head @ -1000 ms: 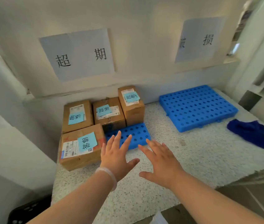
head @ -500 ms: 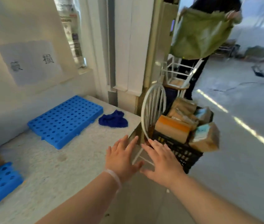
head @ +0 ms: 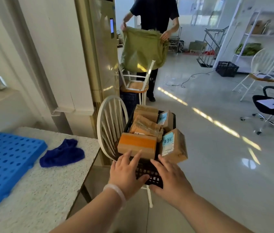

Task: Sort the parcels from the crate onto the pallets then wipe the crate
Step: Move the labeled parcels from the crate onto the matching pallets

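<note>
One blue pallet (head: 7, 158) lay at the left of the table (head: 48, 190), a blue cloth (head: 62, 153) beside it. Rightward, the left hand (head: 126, 172) and right hand (head: 169, 179), fingers spread and holding nothing, hovered at the black crate (head: 149, 174) full of parcels (head: 137, 145) on a white chair (head: 111, 125).

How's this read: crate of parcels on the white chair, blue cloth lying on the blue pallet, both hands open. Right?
No. The head view shows the blue cloth on the speckled counter beside the blue pallet, not on it. The rest holds: crate of parcels on the white chair, left hand and right hand open.
</note>
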